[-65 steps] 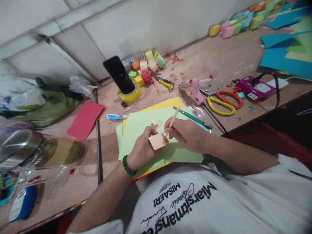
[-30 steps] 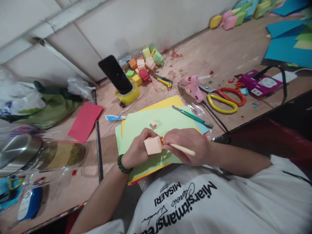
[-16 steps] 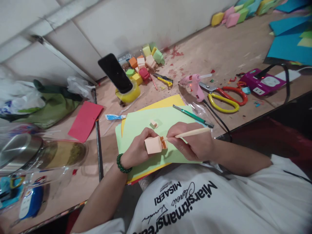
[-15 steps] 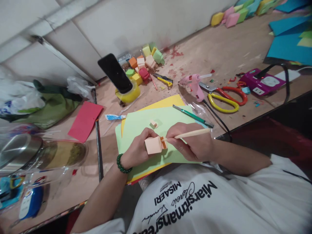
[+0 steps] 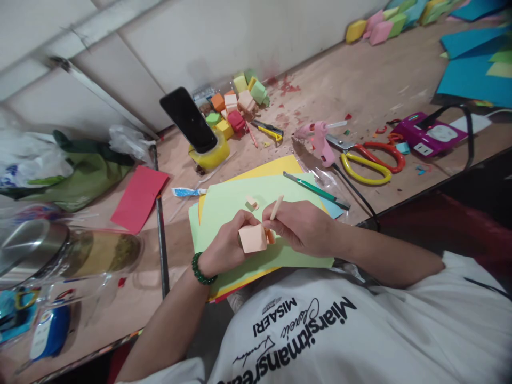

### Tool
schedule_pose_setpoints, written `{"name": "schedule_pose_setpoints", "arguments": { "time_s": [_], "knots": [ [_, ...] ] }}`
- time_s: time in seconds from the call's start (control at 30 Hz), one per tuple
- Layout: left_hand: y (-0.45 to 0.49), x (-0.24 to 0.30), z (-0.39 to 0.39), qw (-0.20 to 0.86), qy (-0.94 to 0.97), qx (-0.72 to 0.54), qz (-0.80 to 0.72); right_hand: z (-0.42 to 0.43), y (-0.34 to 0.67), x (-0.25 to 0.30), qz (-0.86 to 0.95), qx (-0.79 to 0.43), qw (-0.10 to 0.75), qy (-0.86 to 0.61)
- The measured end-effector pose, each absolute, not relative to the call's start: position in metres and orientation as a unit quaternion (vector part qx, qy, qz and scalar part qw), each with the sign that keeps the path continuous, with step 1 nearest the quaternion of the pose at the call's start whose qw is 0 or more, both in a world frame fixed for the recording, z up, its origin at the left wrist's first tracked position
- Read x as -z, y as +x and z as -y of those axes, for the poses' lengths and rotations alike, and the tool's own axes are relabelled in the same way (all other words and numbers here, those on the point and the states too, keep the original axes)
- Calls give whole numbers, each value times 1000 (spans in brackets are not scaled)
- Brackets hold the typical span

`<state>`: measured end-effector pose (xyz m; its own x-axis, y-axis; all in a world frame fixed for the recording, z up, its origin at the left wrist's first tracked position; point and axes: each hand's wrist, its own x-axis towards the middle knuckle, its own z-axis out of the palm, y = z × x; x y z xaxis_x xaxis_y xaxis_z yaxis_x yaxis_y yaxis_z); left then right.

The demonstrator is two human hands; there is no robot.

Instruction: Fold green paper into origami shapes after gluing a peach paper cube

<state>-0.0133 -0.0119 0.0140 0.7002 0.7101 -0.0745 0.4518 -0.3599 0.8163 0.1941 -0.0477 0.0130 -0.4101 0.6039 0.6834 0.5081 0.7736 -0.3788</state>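
Note:
My left hand [image 5: 227, 241], with a green bead bracelet [image 5: 201, 269] at the wrist, is closed around a small peach paper box [image 5: 253, 239]. An orange inside shows at the box's right end. There my right hand [image 5: 301, 226] is pressed close, its fingers wrapped round a pale wooden stick [image 5: 277, 207] that points up and away. Whether the fingertips touch the box flap I cannot tell. Beneath both hands lie light green paper sheets [image 5: 228, 198] on yellow ones. A small cream paper piece [image 5: 252, 202] rests on them just beyond the box.
Beyond the sheets are a green pen-like tool [image 5: 316, 190], a pink glue gun [image 5: 319, 141], scissors [image 5: 370, 160] and a yellow cutter [image 5: 268, 129]. A phone [image 5: 189, 120] leans on a tape roll [image 5: 210, 152]. Several paper boxes [image 5: 237, 121] are piled by the wall. Red paper [image 5: 140, 198] lies left.
The stick has swung from lying nearly level toward the right to standing up and away. My right hand has shifted left, closer to the box. My left hand stays almost still.

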Motion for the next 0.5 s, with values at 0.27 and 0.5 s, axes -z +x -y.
{"name": "schedule_pose_setpoints", "arguments": {
  "time_s": [0.27,0.5],
  "knots": [
    [-15,-10,12,427,816,-154,-359,49,193,-14,851,-63,413,-319],
    [-14,-10,13,426,816,-168,-352,58,196,-19,835,-69,451,-309]
  ]
}}
